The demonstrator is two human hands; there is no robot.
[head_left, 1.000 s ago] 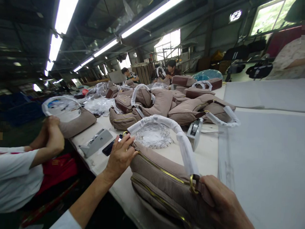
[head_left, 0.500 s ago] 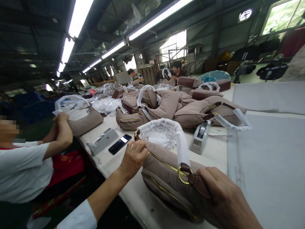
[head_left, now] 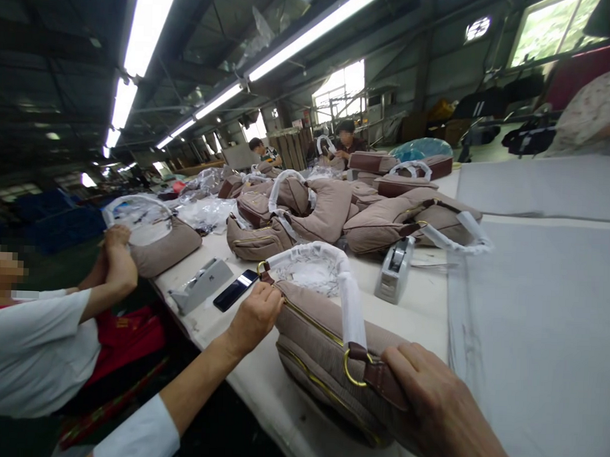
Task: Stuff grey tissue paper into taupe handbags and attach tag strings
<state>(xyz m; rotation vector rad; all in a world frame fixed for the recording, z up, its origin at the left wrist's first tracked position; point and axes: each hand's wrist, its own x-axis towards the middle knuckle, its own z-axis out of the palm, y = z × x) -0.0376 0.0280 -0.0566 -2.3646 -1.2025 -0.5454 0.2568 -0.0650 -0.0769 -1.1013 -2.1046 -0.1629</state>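
A taupe handbag (head_left: 324,372) with gold zippers lies on the table in front of me. Its handle (head_left: 353,310) is wrapped in white material and arches above the bag, joined by gold rings and brown tabs. My left hand (head_left: 256,313) is closed in a pinch on the bag's far left end, by the end of the upper zipper. Wrapped over the near right end is my right hand (head_left: 436,396), beside the brown tab (head_left: 385,384); its fingertips are partly hidden behind the bag.
Beyond the bag stand two tape dispensers (head_left: 396,268) (head_left: 203,285) and a phone (head_left: 235,290). Several taupe bags (head_left: 320,212) are heaped farther back. A co-worker's hand (head_left: 117,238) holds another bag (head_left: 167,250) at left. White sheets (head_left: 537,316) cover the right side.
The fingers of my left hand are curled tighter at the bag's end. The whole view has shifted slightly; both hands stay on the handbag.
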